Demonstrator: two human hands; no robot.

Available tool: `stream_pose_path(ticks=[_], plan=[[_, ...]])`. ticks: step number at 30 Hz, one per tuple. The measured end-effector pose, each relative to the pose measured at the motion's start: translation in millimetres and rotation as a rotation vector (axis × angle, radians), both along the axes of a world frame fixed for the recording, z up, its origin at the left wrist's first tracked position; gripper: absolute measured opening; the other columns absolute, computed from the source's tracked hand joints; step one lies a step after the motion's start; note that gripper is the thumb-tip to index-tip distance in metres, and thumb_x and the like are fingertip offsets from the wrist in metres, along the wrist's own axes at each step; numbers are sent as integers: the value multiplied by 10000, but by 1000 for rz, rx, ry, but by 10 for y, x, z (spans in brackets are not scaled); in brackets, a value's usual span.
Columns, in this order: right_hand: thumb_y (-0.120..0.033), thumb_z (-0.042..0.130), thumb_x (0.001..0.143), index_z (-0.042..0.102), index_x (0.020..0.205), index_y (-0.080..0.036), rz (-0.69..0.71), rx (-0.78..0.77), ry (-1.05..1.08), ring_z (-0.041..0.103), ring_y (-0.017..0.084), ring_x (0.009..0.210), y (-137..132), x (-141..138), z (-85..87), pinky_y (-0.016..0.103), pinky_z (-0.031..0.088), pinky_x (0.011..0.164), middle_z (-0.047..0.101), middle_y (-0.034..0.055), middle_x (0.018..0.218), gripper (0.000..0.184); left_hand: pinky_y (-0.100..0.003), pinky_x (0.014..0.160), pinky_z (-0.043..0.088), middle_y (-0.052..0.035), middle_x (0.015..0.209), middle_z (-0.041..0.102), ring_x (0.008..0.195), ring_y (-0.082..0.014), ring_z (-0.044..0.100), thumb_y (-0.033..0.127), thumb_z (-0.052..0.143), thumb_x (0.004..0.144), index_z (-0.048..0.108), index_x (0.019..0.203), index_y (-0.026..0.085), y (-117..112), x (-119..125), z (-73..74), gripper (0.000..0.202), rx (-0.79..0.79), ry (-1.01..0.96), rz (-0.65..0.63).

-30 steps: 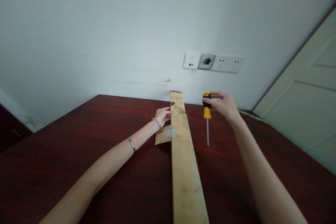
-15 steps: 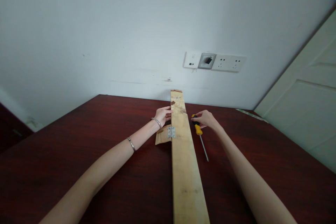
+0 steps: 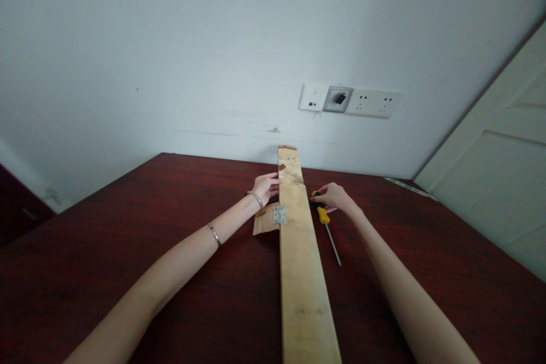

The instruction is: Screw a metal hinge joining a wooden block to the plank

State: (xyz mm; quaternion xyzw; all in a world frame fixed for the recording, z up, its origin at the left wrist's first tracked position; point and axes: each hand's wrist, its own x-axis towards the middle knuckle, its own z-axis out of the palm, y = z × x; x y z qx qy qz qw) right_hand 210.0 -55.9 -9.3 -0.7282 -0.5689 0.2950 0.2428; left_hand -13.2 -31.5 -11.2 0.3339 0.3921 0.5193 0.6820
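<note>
A long pale wooden plank (image 3: 302, 273) stretches away from me over the dark red tabletop, its far end by the wall. On its left side, a metal hinge (image 3: 279, 215) joins it to a short piece of wood (image 3: 265, 220). My left hand (image 3: 265, 186) grips the plank's left edge just beyond the hinge, its fingertips partly hidden. To the right of the plank, my right hand (image 3: 335, 196) is closed on the black and yellow handle of a screwdriver (image 3: 323, 215). The shaft slants back toward me, tip down near the tabletop, apart from the plank.
The reddish-brown table (image 3: 205, 301) meets a white wall (image 3: 205, 57) at the back. Sockets and switches (image 3: 373, 103) are set in the wall, with a black plug (image 3: 340, 98) in one. A thin pale strip (image 3: 409, 188) lies at the back right, near a white panelled door (image 3: 503, 182).
The screwdriver and my right hand have shifted very slightly toward me. My left hand keeps its place on the plank.
</note>
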Motion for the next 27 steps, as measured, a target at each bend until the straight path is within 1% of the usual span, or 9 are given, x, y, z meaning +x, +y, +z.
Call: stream_pose_path(ticks=[3, 8, 15, 18, 20, 23, 25, 27], plan=[[-309, 827, 536, 695, 864, -119, 6, 16, 9, 669, 172, 523, -22, -6, 11, 202, 538, 381, 687, 29, 626, 402, -269, 661, 522, -76, 740, 715, 616, -142, 652, -35, 648, 677, 709, 922, 102, -4, 1, 4, 287, -2, -5, 0], [-356, 832, 523, 680, 922, -107, 13, 35, 7, 662, 166, 510, -32, 8, 10, 213, 535, 373, 703, 50, 676, 494, -285, 685, 519, -78, 742, 713, 612, -143, 650, -39, 640, 676, 712, 935, 101, -3, 0, 4, 303, 0, -7, -1], [-387, 827, 538, 672, 965, -88, 34, 28, -27, 662, 175, 509, -54, 7, 20, 246, 547, 377, 711, 80, 709, 544, -279, 661, 515, -78, 744, 711, 597, -143, 648, -38, 642, 674, 710, 927, 94, -3, -3, -2, 293, 8, -11, -11], [-407, 827, 541, 672, 976, -73, 41, 28, -60, 653, 175, 493, -98, -17, 69, 257, 548, 386, 709, 86, 686, 570, -280, 660, 518, -71, 730, 708, 589, -140, 645, -36, 667, 664, 708, 932, 98, 8, -3, -12, 302, 6, -11, -8], [-430, 822, 550, 668, 1010, -67, 44, 48, -100, 655, 182, 507, -127, -16, 169, 264, 545, 403, 713, 97, 692, 605, -287, 671, 522, -69, 721, 708, 592, -142, 646, -34, 671, 664, 709, 933, 100, 20, -3, -23, 303, 2, -11, -8], [-472, 787, 603, 646, 1093, -54, 44, 118, -176, 684, 225, 606, -202, -11, 434, 300, 557, 494, 724, 140, 775, 659, -293, 690, 526, -71, 722, 709, 612, -149, 653, -25, 690, 659, 712, 922, 108, 34, 0, -41, 295, -1, -13, -9], [-487, 729, 680, 645, 1113, -76, 39, 184, -221, 704, 253, 748, -333, -46, 629, 324, 566, 636, 727, 156, 862, 603, -295, 698, 527, -77, 731, 710, 625, -153, 658, -20, 700, 658, 712, 915, 109, 38, 1, -49, 288, -4, -13, -10], [-484, 673, 738, 642, 1137, -118, 32, 258, -260, 684, 282, 928, -580, -131, 756, 352, 544, 793, 714, 158, 998, 542, -298, 702, 527, -84, 747, 711, 633, -158, 663, -17, 701, 661, 710, 920, 105, 39, -1, -49, 287, -7, -13, -11]])
